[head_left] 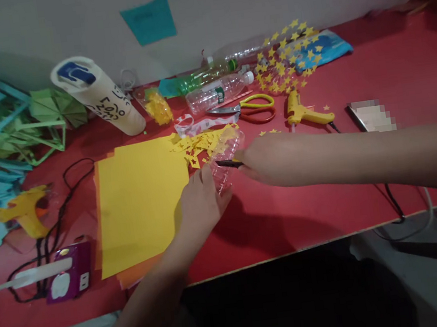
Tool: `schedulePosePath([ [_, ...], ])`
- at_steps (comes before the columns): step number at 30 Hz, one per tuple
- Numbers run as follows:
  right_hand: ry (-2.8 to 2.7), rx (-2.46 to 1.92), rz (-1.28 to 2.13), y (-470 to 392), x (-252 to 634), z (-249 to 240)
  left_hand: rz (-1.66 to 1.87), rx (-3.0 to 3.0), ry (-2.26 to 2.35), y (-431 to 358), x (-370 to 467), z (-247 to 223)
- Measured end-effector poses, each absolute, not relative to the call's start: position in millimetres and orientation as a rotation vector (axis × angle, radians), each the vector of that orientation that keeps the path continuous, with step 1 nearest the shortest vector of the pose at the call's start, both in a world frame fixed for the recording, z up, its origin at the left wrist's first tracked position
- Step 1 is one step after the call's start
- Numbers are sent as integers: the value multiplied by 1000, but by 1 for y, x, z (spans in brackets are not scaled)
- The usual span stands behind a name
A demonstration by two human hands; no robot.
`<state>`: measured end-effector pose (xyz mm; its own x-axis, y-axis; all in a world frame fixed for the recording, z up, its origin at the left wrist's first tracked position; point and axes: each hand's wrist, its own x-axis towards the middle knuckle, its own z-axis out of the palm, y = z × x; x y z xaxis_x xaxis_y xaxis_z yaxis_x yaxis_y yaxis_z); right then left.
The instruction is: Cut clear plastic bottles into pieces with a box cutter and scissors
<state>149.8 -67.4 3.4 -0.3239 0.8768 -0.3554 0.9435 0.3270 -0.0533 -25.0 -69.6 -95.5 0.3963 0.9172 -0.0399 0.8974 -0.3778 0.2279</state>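
Observation:
A clear plastic bottle (pixel 229 146) lies aslant on the red table, beside yellow paper scraps (pixel 200 143). My left hand (pixel 201 198) is closed around its lower end, fingers on one side and thumb on the other. In my right hand (pixel 258 162) is a dark, thin cutter (pixel 230 163), its tip against the bottle's side. To the left of the bottle lies a stack of yellow sheets (pixel 139 206), partly behind my left forearm.
Yellow-handled and red-handled scissors (pixel 257 107), a yellow glue gun (pixel 304 112) and more bottles (pixel 217 94) lie behind. A white cup (pixel 103 101) stands back left. Left are another glue gun (pixel 27 212), cables and a purple box (pixel 71 271); a phone (pixel 371 117) lies right.

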Motion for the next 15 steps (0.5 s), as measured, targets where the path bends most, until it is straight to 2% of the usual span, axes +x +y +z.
schedulePosePath([
  [9, 2112, 1663, -556, -75, 152, 2, 207, 2035, 1465, -53, -44, -81],
  [13, 2086, 1707, -524, -78, 155, -2, 479, 1780, 1426, -38, -60, -77],
  [15, 2093, 1715, -543, -79, 157, -3, 452, 1803, 1393, -38, -59, -76],
])
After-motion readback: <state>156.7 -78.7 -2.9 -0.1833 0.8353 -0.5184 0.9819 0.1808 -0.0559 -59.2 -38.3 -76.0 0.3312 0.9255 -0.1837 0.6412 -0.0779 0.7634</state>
